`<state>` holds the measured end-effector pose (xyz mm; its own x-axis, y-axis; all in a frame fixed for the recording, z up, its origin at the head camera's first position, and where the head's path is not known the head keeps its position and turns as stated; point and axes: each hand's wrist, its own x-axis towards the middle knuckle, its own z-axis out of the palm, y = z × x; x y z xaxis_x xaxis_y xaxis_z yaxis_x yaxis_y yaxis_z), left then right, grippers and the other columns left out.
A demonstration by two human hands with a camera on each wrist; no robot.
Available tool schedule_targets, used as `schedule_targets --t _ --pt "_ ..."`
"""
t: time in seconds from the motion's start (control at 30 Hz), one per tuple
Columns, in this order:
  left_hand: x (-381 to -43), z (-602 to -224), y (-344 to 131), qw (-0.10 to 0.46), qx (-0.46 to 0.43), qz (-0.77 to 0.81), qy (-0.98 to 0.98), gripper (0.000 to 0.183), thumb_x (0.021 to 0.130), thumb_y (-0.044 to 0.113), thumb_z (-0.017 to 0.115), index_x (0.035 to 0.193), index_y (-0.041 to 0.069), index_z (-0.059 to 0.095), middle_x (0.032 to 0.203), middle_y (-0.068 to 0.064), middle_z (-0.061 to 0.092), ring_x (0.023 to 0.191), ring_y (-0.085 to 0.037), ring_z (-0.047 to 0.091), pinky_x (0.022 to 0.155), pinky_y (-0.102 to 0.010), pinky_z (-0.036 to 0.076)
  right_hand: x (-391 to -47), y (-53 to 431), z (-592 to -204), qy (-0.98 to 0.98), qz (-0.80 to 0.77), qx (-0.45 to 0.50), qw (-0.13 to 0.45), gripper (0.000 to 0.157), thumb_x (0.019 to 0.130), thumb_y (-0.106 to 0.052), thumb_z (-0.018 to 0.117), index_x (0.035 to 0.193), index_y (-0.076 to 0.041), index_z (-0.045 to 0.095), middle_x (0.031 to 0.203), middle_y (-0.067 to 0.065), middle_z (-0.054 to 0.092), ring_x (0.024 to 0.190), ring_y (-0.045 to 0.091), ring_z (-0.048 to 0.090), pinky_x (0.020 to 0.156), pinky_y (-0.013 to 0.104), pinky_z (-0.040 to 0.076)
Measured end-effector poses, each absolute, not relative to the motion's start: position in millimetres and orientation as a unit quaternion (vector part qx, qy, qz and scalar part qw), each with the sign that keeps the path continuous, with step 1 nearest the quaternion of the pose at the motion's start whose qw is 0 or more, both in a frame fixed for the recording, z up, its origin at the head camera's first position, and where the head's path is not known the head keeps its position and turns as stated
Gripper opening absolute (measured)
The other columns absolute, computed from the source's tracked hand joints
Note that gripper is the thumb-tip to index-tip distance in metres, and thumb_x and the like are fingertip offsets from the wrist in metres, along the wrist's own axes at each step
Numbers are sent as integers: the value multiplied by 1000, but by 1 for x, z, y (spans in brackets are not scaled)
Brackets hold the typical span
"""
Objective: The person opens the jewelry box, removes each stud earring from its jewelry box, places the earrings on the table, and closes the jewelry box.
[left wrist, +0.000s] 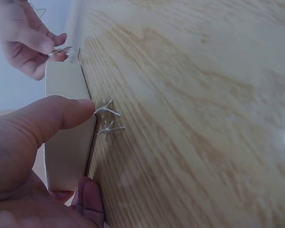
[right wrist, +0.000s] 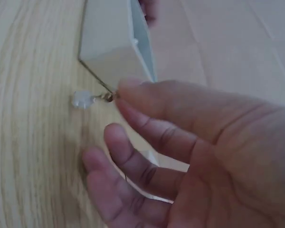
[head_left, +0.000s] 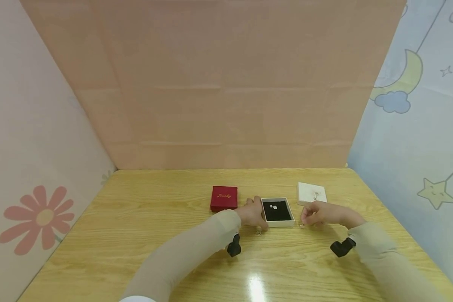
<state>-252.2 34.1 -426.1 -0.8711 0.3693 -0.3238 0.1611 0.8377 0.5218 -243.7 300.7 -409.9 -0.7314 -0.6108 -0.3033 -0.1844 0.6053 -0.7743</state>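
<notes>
An open white jewelry box (head_left: 281, 224) with a black lining stands on the table, and a small white earring (head_left: 274, 207) lies inside. My left hand (head_left: 252, 212) holds the box by its left side; in the left wrist view the thumb (left wrist: 66, 110) presses its near wall. Close to that thumb, two small silver star-shaped pieces (left wrist: 107, 129) lie on the wood. Just right of the box, my right hand (head_left: 318, 212) pinches an earring (right wrist: 83, 99) between thumb and forefinger. Its pale, flower-like drop hangs just off the table, near the box corner.
A red box (head_left: 224, 198) with gold lettering stands behind and left of my left hand. Behind the right hand lies a white lid (head_left: 307, 192) with a gold print. The wooden table (head_left: 154, 201) meets a peach backdrop (head_left: 226, 105) at its far edge.
</notes>
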Motion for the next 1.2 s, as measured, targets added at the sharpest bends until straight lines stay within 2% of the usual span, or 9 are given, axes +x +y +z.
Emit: schedule_targets --t 0.13,0.4,0.87,1.2 --pt "-252 -426 35 211 145 246 935 95 74 31 84 144 8 24 129 -14 37 104 -22 47 92 -39 46 -245 298 -416 857 -369 -220 284 16 94 -10 59 98 5 59 86 5 58 62 8 43 56 23 38" --pt "-254 -431 35 211 145 246 935 95 74 33 85 144 10 25 127 -12 37 99 -20 48 86 -37 47 -249 294 -421 864 -366 -214 273 13 95 -9 59 97 5 59 75 2 54 50 5 36 50 20 33" --pt "-253 -427 33 215 144 258 931 91 74 31 85 141 10 28 124 -12 37 95 -20 48 80 -37 46 -248 290 -426 858 -387 -214 262 12 93 -6 61 99 4 58 72 3 56 52 8 37 50 23 32" --pt "-252 -427 33 212 145 248 934 92 74 32 84 142 9 26 123 -11 37 94 -19 47 81 -35 47 -247 289 -427 861 -387 -207 256 11 91 -3 61 99 3 58 74 5 56 54 8 36 51 23 32"
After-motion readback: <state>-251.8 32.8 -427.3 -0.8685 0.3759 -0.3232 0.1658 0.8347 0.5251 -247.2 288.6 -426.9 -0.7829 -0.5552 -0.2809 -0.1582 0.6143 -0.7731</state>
